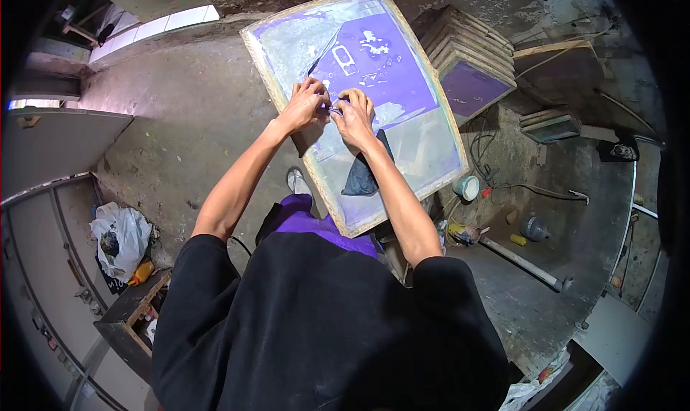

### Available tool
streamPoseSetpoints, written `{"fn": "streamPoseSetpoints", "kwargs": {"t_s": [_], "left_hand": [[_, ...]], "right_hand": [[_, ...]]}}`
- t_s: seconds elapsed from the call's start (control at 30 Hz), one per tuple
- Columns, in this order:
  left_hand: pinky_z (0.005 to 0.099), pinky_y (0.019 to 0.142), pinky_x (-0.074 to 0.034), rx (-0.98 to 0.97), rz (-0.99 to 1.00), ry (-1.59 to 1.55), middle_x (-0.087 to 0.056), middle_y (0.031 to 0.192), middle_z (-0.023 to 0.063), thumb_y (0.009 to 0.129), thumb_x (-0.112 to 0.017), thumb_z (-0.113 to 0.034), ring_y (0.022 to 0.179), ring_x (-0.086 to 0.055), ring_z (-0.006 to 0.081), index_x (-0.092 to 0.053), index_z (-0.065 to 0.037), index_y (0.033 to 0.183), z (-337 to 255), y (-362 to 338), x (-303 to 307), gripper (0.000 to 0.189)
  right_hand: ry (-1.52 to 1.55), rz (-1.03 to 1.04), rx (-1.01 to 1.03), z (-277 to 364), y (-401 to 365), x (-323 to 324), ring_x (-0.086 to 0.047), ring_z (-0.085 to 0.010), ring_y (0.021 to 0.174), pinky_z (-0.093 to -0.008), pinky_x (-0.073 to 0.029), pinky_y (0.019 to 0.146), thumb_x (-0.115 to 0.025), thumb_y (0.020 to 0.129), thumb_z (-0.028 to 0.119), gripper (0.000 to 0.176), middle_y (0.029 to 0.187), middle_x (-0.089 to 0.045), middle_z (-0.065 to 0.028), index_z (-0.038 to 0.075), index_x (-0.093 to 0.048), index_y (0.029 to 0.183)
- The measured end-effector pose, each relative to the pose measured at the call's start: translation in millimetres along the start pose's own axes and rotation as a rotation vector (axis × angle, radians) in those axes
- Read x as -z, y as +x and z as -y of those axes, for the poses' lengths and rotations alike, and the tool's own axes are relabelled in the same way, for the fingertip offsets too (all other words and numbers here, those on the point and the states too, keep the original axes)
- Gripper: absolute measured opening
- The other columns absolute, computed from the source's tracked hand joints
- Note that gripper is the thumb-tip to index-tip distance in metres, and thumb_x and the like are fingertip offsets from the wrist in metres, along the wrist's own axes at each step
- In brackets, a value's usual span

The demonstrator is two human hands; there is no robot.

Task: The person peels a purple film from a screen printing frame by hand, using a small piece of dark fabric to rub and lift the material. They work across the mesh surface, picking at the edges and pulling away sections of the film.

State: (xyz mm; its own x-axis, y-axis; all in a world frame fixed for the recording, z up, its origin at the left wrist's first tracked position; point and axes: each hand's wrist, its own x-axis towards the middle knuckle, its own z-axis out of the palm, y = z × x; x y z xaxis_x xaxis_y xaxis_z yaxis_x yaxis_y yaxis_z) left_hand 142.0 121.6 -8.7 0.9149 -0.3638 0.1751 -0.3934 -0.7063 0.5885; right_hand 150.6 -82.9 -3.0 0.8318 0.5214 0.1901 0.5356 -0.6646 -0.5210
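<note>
A large framed screen [424, 148] with a purple coated area [402, 66] lies tilted in front of my body, with pale cut-out shapes in the purple. Over its left part, my left hand [307, 105] has its fingers bent together, pinching something too small to make out. Close beside it, my right hand [353, 117] is also curled, its fingertips meeting the left ones around a small dark item I cannot identify. A dark cloth [361, 175] lies on the screen beneath my right forearm.
More frames [471, 69] are stacked behind the screen at the right. A white tub [466, 188], a hose and a pipe [521, 263] are at the right. A white plastic bag [122, 240] sits at the left by a wooden box [133, 307].
</note>
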Motion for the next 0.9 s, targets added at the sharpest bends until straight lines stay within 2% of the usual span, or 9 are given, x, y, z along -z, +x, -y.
{"fn": "streamPoseSetpoints", "kwargs": {"t_s": [0.1, 0.27, 0.37, 0.5, 0.77, 0.9], "left_hand": [[0.0484, 0.099, -0.037, 0.001, -0.020, 0.007, -0.063, 0.119, 0.0063, 0.066, -0.087, -0.018, 0.128, -0.048, 0.0309, -0.079, -0.012, 0.102, -2, -1, -3, 0.037], [0.0488, 0.101, -0.037, -0.019, 0.019, 0.010, -0.062, 0.122, 0.0065, 0.070, -0.083, -0.020, 0.131, -0.047, 0.0311, -0.079, -0.013, 0.100, -2, 1, -5, 0.031], [0.0486, 0.102, -0.036, -0.048, 0.032, 0.037, -0.061, 0.124, 0.0073, 0.074, -0.080, -0.020, 0.134, -0.046, 0.0312, -0.080, -0.013, 0.099, -4, 1, -5, 0.025], [0.0478, 0.104, -0.036, -0.164, -0.059, 0.134, -0.059, 0.129, 0.0085, 0.078, -0.075, -0.018, 0.138, -0.044, 0.0311, -0.080, -0.015, 0.101, -4, -1, -8, 0.024], [0.0486, 0.111, -0.034, -0.291, 0.047, 0.282, -0.053, 0.137, 0.0106, 0.081, -0.071, -0.016, 0.142, -0.040, 0.0344, -0.074, -0.014, 0.113, 3, -2, -12, 0.032], [0.0490, 0.114, -0.032, -0.259, 0.079, 0.359, -0.050, 0.140, 0.0132, 0.074, -0.074, -0.011, 0.146, -0.037, 0.0334, -0.069, -0.009, 0.119, 3, -4, -19, 0.045]], "right_hand": [[0.035, 0.032, -0.033, -3, 3, 4, -0.045, -0.0342, 0.135, -0.0514, -0.029, 0.113, -0.079, 0.080, 0.016, 0.022, 0.130, -0.060, -0.0103, 0.004, -0.076, 0.098], [0.073, 0.065, -0.057, -7, 2, 8, -0.045, -0.0335, 0.134, -0.0503, -0.030, 0.112, -0.080, 0.078, 0.015, 0.021, 0.129, -0.061, -0.0089, 0.006, -0.077, 0.096], [0.081, 0.029, -0.068, -9, -1, 6, -0.046, -0.0335, 0.133, -0.0497, -0.032, 0.111, -0.080, 0.076, 0.014, 0.020, 0.128, -0.061, -0.0083, 0.007, -0.077, 0.095], [0.082, -0.026, -0.093, -9, -6, 5, -0.046, -0.0337, 0.132, -0.0495, -0.032, 0.110, -0.079, 0.074, 0.012, 0.021, 0.127, -0.062, -0.0085, 0.007, -0.076, 0.094], [0.106, -0.037, -0.130, -2, -12, 6, -0.043, -0.0351, 0.135, -0.0510, -0.030, 0.112, -0.080, 0.073, 0.010, 0.022, 0.130, -0.058, -0.0105, 0.009, -0.075, 0.095], [0.087, -0.104, -0.142, 2, -14, 2, -0.042, -0.0361, 0.136, -0.0517, -0.030, 0.112, -0.081, 0.073, 0.012, 0.023, 0.132, -0.056, -0.0126, 0.009, -0.075, 0.095]]}}
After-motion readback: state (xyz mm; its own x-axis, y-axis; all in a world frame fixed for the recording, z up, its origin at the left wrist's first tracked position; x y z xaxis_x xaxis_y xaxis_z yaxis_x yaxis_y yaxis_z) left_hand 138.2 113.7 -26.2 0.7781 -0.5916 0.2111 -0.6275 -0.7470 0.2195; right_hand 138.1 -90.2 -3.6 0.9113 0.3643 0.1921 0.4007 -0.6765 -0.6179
